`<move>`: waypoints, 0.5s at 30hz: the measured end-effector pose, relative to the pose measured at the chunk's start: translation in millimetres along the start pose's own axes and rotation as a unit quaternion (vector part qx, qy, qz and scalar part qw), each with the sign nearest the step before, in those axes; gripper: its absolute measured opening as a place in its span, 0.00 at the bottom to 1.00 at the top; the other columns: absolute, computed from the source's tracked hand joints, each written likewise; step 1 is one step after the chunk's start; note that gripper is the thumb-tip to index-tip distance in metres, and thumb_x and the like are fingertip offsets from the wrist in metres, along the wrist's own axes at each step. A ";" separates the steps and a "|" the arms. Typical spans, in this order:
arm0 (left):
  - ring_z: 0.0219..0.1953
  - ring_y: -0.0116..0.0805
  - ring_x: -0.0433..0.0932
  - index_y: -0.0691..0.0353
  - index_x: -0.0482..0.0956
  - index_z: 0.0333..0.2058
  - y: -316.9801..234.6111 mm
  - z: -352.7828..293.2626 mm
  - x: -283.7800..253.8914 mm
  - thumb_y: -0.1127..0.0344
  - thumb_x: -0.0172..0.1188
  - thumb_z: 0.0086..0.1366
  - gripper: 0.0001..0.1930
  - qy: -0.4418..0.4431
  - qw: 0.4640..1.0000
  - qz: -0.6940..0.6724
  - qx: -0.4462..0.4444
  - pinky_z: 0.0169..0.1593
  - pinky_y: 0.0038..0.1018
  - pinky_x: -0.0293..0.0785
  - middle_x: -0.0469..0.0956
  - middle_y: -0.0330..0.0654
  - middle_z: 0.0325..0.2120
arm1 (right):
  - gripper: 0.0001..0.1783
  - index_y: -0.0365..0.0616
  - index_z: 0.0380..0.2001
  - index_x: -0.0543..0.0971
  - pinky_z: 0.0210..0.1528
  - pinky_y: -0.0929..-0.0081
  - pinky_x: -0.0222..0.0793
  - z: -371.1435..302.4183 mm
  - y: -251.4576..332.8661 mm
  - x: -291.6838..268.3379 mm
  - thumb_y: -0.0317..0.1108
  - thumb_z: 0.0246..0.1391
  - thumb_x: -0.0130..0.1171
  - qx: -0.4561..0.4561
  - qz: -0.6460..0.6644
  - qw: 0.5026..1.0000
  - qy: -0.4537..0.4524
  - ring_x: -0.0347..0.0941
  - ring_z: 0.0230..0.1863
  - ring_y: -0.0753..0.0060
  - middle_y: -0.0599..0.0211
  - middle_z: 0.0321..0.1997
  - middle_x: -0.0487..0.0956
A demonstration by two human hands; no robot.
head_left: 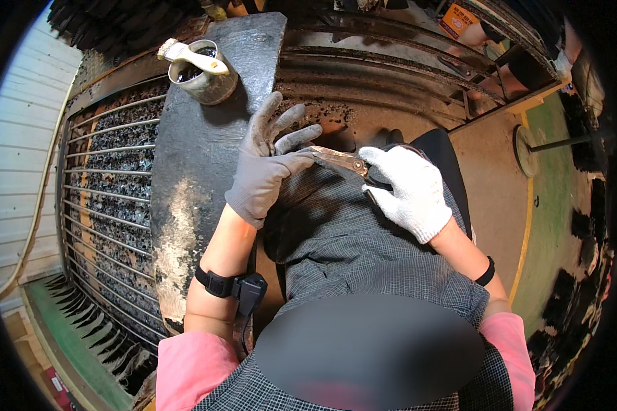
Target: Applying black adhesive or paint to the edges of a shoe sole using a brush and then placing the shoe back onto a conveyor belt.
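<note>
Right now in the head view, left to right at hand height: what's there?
White panelled wall → metal grate → dark worktable slab → left hand in a grey glove → scissors → right hand in a white glove → yellow floor line → green floor.

A dark, worn metal workbench [199,157] beside a barred grate [110,185], white panelled wall [17,171] left, green floor [562,205] right.
</note>
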State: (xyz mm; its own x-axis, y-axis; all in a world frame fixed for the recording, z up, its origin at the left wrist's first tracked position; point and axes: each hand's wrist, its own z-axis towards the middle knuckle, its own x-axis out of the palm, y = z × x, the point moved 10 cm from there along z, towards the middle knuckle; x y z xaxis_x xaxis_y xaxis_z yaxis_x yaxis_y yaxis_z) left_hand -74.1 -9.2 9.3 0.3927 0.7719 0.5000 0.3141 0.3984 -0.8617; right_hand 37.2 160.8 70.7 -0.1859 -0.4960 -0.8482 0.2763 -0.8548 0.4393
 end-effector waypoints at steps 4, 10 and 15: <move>0.65 0.55 0.74 0.59 0.51 0.75 -1.4 -0.3 1.1 0.96 0.59 0.53 0.53 -0.004 1.000 0.013 0.001 0.57 0.38 0.84 0.62 0.59 0.70 | 0.32 0.47 0.56 0.81 0.42 0.65 0.76 0.9 1.5 -1.1 0.32 0.43 0.76 -0.002 0.004 1.000 -0.009 0.79 0.36 0.58 0.62 0.35 0.81; 0.64 0.56 0.74 0.60 0.51 0.75 -0.5 0.2 1.0 0.95 0.59 0.53 0.52 -0.006 1.000 0.009 -0.004 0.57 0.39 0.84 0.62 0.60 0.70 | 0.33 0.48 0.58 0.80 0.44 0.64 0.76 -1.2 1.8 -1.2 0.32 0.45 0.74 -0.021 -0.026 0.999 -0.011 0.79 0.39 0.59 0.64 0.36 0.81; 0.62 0.58 0.75 0.60 0.51 0.75 0.9 1.0 -0.5 0.94 0.64 0.53 0.53 -0.001 1.000 -0.015 -0.010 0.55 0.40 0.85 0.61 0.59 0.69 | 0.32 0.48 0.59 0.79 0.46 0.63 0.75 -2.8 5.4 -2.2 0.35 0.48 0.72 -0.030 -0.067 0.997 -0.016 0.79 0.41 0.58 0.63 0.38 0.81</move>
State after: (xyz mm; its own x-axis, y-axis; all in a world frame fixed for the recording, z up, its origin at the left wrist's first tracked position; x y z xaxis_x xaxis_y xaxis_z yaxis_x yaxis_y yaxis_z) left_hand -74.8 -8.8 8.2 0.3816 0.7605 0.5254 0.3435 0.4110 -0.8445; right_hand 41.8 157.7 74.1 -0.2548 -0.3827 -0.8881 0.3019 -0.9039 0.3029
